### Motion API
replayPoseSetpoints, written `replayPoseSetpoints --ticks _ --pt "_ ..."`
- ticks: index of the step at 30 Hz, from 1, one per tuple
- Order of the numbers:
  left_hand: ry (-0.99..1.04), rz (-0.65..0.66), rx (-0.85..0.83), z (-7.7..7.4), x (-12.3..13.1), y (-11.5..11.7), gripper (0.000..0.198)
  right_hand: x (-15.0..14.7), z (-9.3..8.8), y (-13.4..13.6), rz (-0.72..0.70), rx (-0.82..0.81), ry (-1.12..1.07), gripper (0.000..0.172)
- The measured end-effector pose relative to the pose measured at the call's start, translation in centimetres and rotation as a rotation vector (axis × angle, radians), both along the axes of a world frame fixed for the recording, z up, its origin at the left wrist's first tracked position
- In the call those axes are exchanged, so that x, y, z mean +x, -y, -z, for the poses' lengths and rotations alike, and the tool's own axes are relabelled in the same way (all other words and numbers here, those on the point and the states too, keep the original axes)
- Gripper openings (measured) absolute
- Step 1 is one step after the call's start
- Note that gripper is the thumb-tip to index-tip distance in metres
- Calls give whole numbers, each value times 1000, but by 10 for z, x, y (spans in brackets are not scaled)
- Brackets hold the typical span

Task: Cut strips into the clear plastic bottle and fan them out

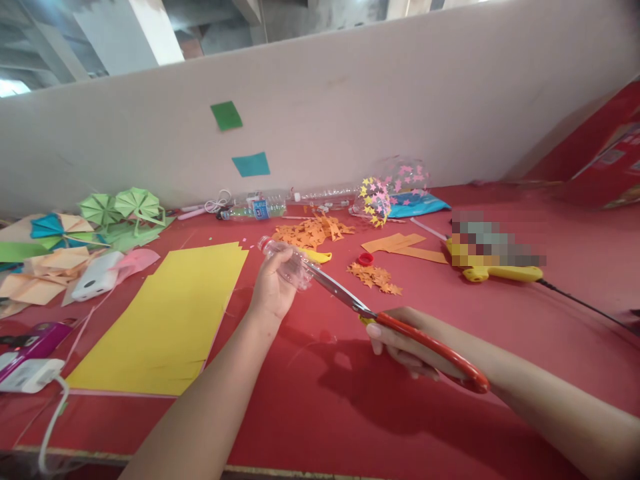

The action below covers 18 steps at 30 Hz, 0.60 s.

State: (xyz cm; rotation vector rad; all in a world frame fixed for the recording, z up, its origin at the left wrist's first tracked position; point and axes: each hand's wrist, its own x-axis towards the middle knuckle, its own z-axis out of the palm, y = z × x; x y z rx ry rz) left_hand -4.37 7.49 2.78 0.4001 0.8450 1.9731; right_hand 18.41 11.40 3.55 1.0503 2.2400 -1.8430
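Observation:
My left hand (pixel 275 287) grips a clear plastic bottle (pixel 293 265) with a red cap ring at its neck, tilted toward the upper left. In my right hand (pixel 407 340) are scissors (pixel 420 343) with long red handles. Their blades meet the bottle's lower end; whether they cut into it I cannot make out. Just beyond the bottle lie a yellow item (pixel 320 256) and a heap of orange star cutouts (pixel 310 232). A red bottle cap (pixel 365 259) rests beside a smaller pile of orange stars (pixel 377 279).
Yellow paper sheets (pixel 165 313) lie at left, near folded paper pieces (pixel 55 267) and a white device (pixel 97 277). A yellow glue gun (pixel 515 273) with a black cord is at right. Bottles (pixel 263 207) and a star-covered clear ball (pixel 375 200) stand along the wall (pixel 320 113).

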Motion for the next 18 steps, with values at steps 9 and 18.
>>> replayPoseSetpoints --ticks 9,18 --pt "-35 25 34 3 4 -2 16 -3 -7 4 8 10 32 56" --pt "-45 -36 -11 1 3 -2 20 -2 -7 5 16 -28 5 52"
